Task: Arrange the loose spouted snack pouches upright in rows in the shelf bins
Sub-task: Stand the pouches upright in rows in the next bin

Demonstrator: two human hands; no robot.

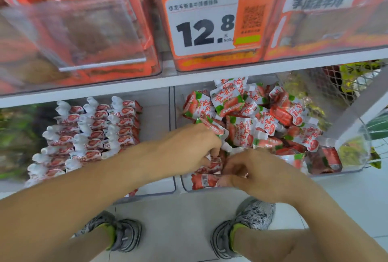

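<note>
- The left hand (195, 146) reaches into the near corner of the right bin (178, 135), fingers curled among the pouches; whether it actually grips one I cannot tell.
- The right hand (252, 173) pinches a pouch (204, 180) lying sideways at the bin's front edge, probably to stand it up as the start of a row.
- A loose heap of pouches (247, 119) fills the right bin at centre right.
- The left bin (155, 119), at centre left, holds neat rows of pouches (94, 133), spouts up.
- A white shelf (210, 75) crosses above, with a price tag (201, 26) at upper centre and grey floor tiles (178, 219) below.
</note>
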